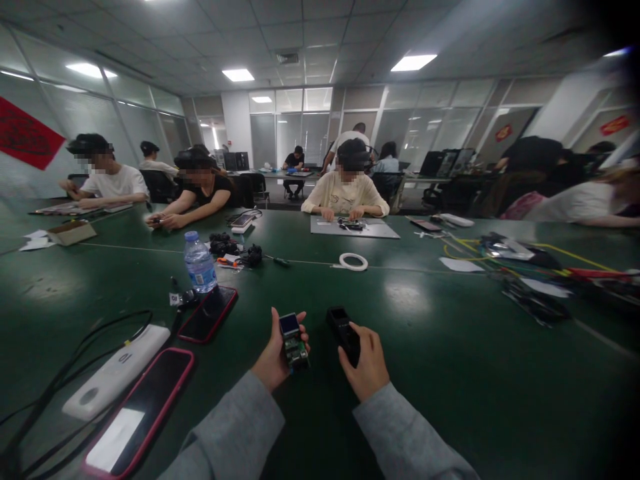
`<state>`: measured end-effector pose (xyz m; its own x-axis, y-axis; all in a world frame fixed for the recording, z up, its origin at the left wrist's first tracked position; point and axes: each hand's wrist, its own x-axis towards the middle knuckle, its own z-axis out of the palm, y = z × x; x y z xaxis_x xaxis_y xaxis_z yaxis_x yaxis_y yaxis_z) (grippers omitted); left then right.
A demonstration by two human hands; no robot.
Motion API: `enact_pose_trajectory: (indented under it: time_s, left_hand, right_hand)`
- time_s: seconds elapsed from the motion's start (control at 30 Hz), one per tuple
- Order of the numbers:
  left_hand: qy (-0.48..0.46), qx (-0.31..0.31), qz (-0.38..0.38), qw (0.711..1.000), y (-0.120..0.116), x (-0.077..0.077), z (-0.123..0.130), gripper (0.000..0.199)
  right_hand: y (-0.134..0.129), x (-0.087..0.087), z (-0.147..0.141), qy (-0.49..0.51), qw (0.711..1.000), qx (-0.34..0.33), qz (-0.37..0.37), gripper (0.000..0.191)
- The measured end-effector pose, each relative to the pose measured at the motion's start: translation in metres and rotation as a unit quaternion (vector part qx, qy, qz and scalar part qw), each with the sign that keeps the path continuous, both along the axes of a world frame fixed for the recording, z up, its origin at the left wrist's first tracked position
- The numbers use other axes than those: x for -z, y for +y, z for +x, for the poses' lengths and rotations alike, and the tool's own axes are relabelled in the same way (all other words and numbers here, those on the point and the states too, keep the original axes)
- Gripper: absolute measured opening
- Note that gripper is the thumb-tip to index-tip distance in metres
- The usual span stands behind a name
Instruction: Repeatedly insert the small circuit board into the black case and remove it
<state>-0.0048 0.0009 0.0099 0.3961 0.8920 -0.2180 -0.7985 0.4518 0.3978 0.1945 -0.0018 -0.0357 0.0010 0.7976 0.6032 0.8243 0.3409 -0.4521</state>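
Note:
My left hand (273,357) holds a small green circuit board (295,343) with a little dark screen at its upper end, the thumb along one side and fingertips showing at the other. To the right, my right hand (367,363) grips a black handheld case (344,332), elongated, with a window-like recess near its far end. The two things are apart, both over the green table (320,287). Whether the case rests on the tabletop I cannot tell. Grey sleeves cover both my forearms.
Left of me lie a red-edged phone (145,407), a white power bank (117,373) with black cables, a second phone (209,315) and a water bottle (199,263). Ahead is a white tape roll (353,261). Tangled cables (530,260) spread at right. A co-worker (347,180) sits opposite.

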Motion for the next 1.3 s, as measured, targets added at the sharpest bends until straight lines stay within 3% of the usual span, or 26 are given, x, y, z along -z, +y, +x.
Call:
enact_pose_trajectory:
  time_s: [0.23, 0.4, 0.5, 0.6, 0.77, 0.83, 0.9, 0.97, 1.1, 1.2, 1.3]
  left_hand:
    - [-0.009, -0.003, 0.006, 1.0, 0.002, 0.007, 0.0, 0.067]
    - [-0.02, -0.012, -0.007, 1.0, 0.002, 0.007, 0.0, 0.064]
    - [-0.022, -0.017, -0.02, 0.999, 0.004, 0.006, -0.001, 0.063]
    - [-0.003, -0.029, -0.03, 0.999, 0.005, 0.007, 0.0, 0.061]
    - [0.043, -0.053, -0.032, 0.997, 0.005, 0.009, 0.005, 0.06]
    - [0.053, -0.042, -0.023, 0.997, 0.005, 0.008, 0.006, 0.061]
    - [0.056, -0.033, -0.014, 0.998, 0.004, 0.007, 0.007, 0.062]
    - [0.054, -0.029, -0.01, 0.998, 0.003, 0.006, 0.007, 0.062]
    - [0.052, -0.025, -0.014, 0.998, 0.003, 0.006, 0.007, 0.063]
    - [0.048, -0.018, 0.0, 0.999, 0.002, 0.006, 0.006, 0.063]
    - [0.036, -0.012, 0.021, 0.999, 0.002, 0.006, 0.007, 0.064]
  right_hand:
    - [0.002, 0.001, 0.002, 0.02, 1.0, -0.008, -0.006, 0.043]
    - [0.001, -0.003, 0.004, 0.087, 0.995, -0.04, -0.021, 0.04]
    - [0.003, -0.005, 0.009, 0.171, 0.98, -0.057, -0.081, 0.042]
    - [0.007, -0.008, 0.017, 0.32, 0.928, -0.076, -0.176, 0.044]
    - [0.015, -0.011, 0.025, 0.553, 0.766, -0.159, -0.287, 0.05]
    - [0.014, -0.01, 0.021, 0.566, 0.741, -0.184, -0.309, 0.05]
    - [0.012, -0.009, 0.015, 0.554, 0.746, -0.206, -0.306, 0.052]
    - [0.008, -0.008, 0.009, 0.52, 0.771, -0.235, -0.284, 0.06]
    - [0.001, -0.009, 0.004, 0.366, 0.85, -0.292, -0.24, 0.072]
    - [0.0, -0.011, 0.005, 0.205, 0.932, -0.258, -0.153, 0.07]
    - [0.001, -0.011, 0.008, 0.086, 0.969, -0.206, -0.105, 0.068]
